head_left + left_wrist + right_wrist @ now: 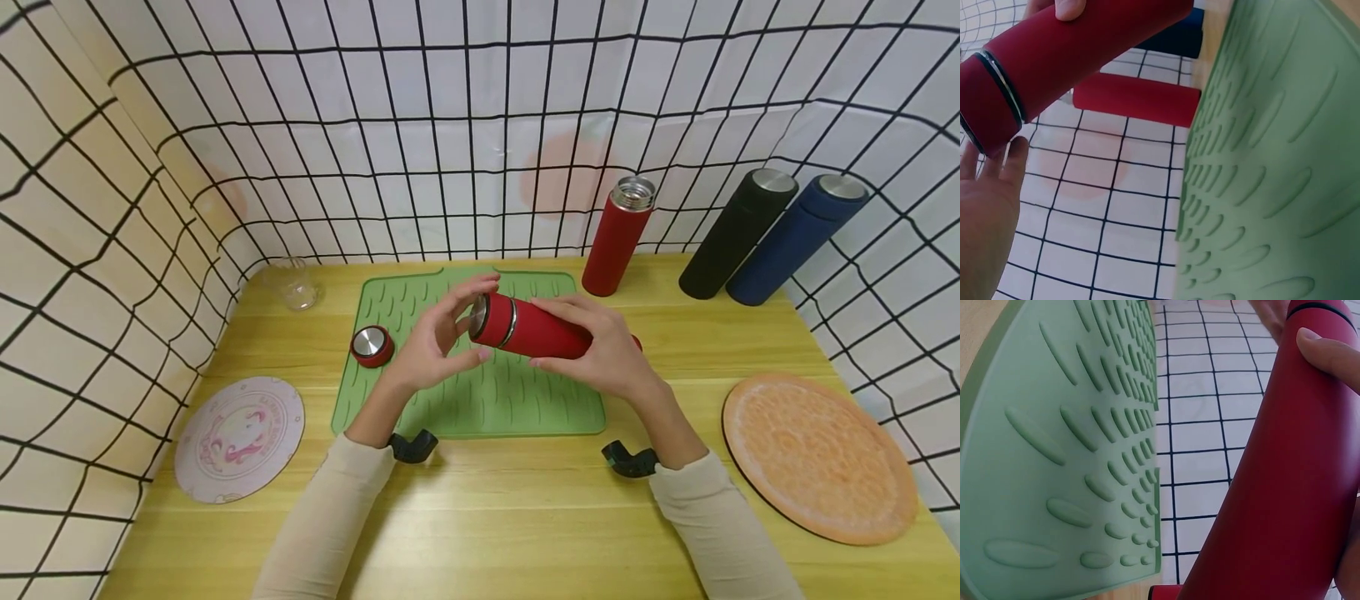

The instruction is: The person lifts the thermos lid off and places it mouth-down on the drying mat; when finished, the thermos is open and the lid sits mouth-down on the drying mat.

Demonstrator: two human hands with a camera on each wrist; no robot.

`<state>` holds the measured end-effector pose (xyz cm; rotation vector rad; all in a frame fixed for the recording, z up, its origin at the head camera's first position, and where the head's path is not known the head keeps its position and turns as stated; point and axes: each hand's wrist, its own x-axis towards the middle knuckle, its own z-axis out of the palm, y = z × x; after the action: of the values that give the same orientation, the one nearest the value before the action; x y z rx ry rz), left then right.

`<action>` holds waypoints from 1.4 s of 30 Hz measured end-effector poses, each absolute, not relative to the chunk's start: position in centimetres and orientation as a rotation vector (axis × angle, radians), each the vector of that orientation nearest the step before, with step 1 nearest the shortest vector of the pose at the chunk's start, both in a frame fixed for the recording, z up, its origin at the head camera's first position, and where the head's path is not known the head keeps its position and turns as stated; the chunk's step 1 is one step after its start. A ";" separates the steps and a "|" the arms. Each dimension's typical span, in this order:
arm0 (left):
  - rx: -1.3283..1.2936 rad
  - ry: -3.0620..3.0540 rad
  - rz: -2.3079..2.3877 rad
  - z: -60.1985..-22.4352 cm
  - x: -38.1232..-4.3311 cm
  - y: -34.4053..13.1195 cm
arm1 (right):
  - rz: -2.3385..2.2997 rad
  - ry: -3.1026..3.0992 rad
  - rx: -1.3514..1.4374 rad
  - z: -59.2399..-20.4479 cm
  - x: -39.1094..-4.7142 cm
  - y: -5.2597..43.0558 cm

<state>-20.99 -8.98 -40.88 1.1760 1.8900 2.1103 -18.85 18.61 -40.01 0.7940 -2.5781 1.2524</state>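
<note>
My right hand (609, 346) grips a red thermos bottle (551, 332) around its body, tilted nearly sideways above the green mat (480, 408). The bottle's red cap (495, 320), with a steel top, points left and is on the bottle. Spread around that cap, my left hand (431, 346) has its fingers extended; in the left wrist view the fingertips (1017, 150) are at the cap's edge. A loose red lid (372, 346) with a steel top sits on the mat's left side. The right hand hides part of the bottle's lower end.
An uncapped red bottle (617, 242) stands behind the mat, with black (731, 242) and blue (791, 246) bottles farther right. A clear glass (296, 287) is at back left. Round mats lie left (240, 442) and right (817, 458). Gridded walls (450, 150) enclose the table.
</note>
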 end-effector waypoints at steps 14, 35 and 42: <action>1.105 1.971 2.116 -40.9 -20.8 -9.0 | 1.260 -2.595 0.777 -39.9 -18.7 18.7; 1.120 1.802 2.112 -41.6 -20.9 -8.6 | 1.267 -2.624 0.761 -40.3 -18.8 18.9; 0.945 1.845 2.171 -41.5 -20.9 -8.5 | 1.260 -2.631 0.760 -39.9 -18.7 18.9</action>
<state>-20.93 -8.47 -41.53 0.9454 1.8450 2.1713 -18.73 18.89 -39.92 0.7596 -2.6310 1.2601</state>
